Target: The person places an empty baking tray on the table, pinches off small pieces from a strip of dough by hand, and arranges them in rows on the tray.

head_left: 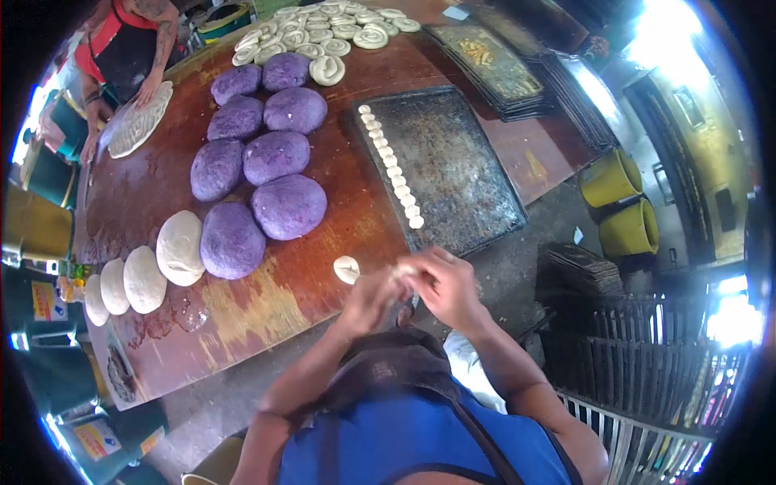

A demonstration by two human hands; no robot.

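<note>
Left hand [368, 303]: fingers curled inward, tips close against those of the other hand.
Right hand [443, 284]: fingers bent, thumb side turned toward the left fingertips.
Scrap of dough: a small pale soft piece [403, 272] shows between the two sets of fingertips; blur there makes it hard to tell which hand grips it, or how tightly.
Loose dough: a flattened round cream-coloured piece [347, 269] lies just beyond and left of the fingers, on the worn reddish-brown wooden table [360, 222].
Tray: a dark rectangular metal baking tray [477, 162], ahead and right of the fingers, bears a row of small white dough balls [394, 171] along its left side.
Purple dough: eight large rounded purple mounds [289, 207] stand ahead and left of the fingers.
White dough: four smooth oval white loaves [180, 248], farther left of them.
</note>
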